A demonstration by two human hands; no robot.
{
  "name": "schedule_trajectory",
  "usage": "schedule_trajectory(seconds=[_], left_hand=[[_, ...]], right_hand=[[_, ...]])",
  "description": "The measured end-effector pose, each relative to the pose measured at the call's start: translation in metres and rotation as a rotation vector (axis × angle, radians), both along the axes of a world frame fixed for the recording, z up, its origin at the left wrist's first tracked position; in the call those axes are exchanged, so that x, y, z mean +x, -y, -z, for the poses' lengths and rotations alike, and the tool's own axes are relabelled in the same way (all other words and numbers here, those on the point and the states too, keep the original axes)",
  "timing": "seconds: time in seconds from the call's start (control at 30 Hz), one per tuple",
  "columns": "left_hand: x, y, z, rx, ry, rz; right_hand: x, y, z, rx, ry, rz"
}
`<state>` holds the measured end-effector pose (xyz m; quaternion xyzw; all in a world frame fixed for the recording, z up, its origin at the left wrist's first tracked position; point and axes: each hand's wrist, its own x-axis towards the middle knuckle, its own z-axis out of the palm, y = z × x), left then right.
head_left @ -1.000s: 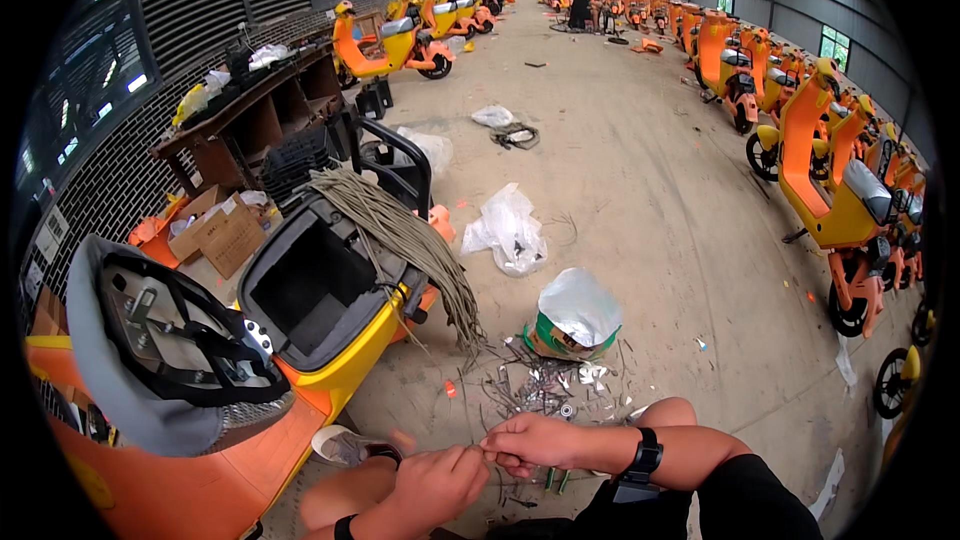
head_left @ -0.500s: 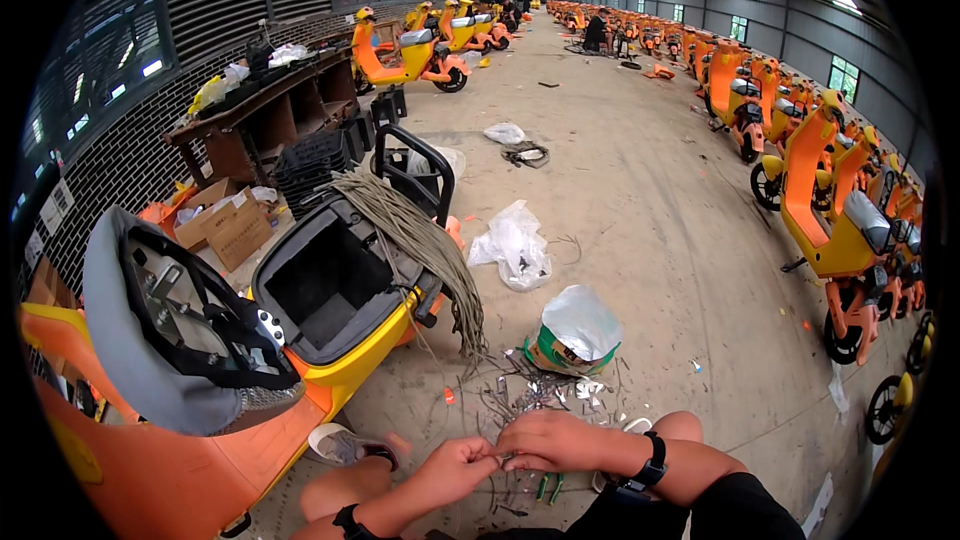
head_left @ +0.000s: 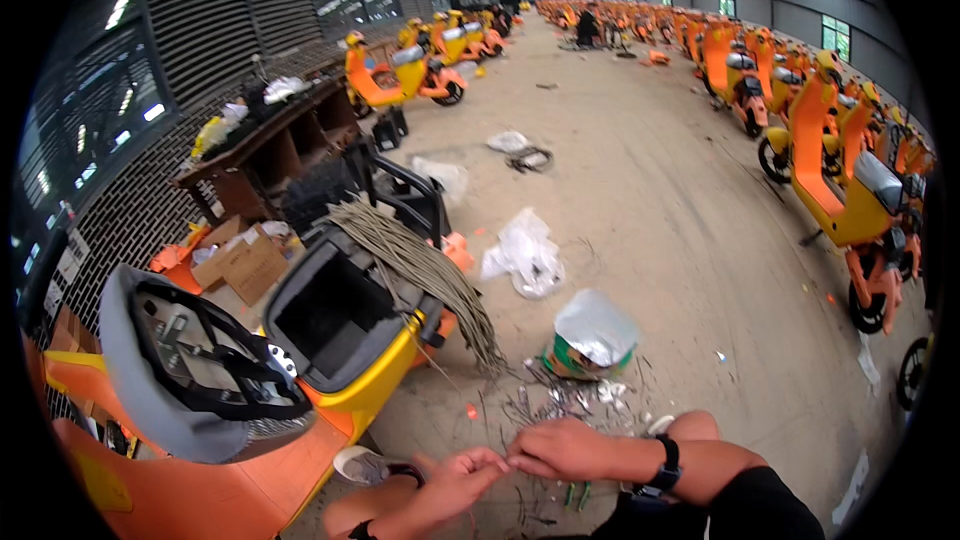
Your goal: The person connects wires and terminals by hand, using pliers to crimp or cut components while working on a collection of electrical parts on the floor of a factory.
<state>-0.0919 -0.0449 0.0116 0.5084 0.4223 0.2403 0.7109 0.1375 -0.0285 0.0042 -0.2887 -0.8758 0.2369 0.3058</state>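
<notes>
My left hand [head_left: 462,478] and my right hand [head_left: 562,448] meet fingertip to fingertip, low in front of me. Both are closed in a pinch; whatever lies between the fingers is too small to make out. Just beyond them, dark wire scraps [head_left: 540,402] litter the floor. Green-handled pliers [head_left: 577,496] lie on the floor below my right hand, partly hidden. To the left stands a yellow and orange scooter [head_left: 370,385] with its grey seat [head_left: 130,370] tipped up and its storage box [head_left: 335,315] exposed. A thick bundle of grey-green cables [head_left: 420,275] drapes over the box's edge.
A green bag with a silvery lining [head_left: 592,335] stands open beyond my hands. Behind it lies a clear plastic bag [head_left: 525,255]. Cardboard boxes [head_left: 250,265] and a brown workbench [head_left: 270,145] are at the left. Rows of scooters [head_left: 835,175] line the right side.
The view has shifted slightly, so the scooter and bags appear a little lower and further right. My hands remain pinched together, with small finger movements.
</notes>
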Motion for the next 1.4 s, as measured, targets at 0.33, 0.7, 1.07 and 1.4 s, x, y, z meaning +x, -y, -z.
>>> schedule_trajectory(seconds=[0.33, 0.7, 1.07, 1.4], left_hand=[[0.013, 0.014, -0.013, 1.45, -0.879, 0.161], [0.005, -0.015, 0.003, -0.102, 0.046, 0.146], [-0.007, -0.016, -0.017, -0.116, 0.466, -0.317], [-0.025, -0.019, -0.024, -0.14, 0.631, -0.459]], right_hand=[[-0.009, -0.006, 0.021, -1.424, -0.232, 0.043], [0.023, -0.022, 0.012, -0.815, -0.448, 0.199], [-0.011, -0.016, -0.034, -0.704, -0.396, 0.414], [-0.053, -0.001, -0.052, -0.489, -0.2, 0.239]])
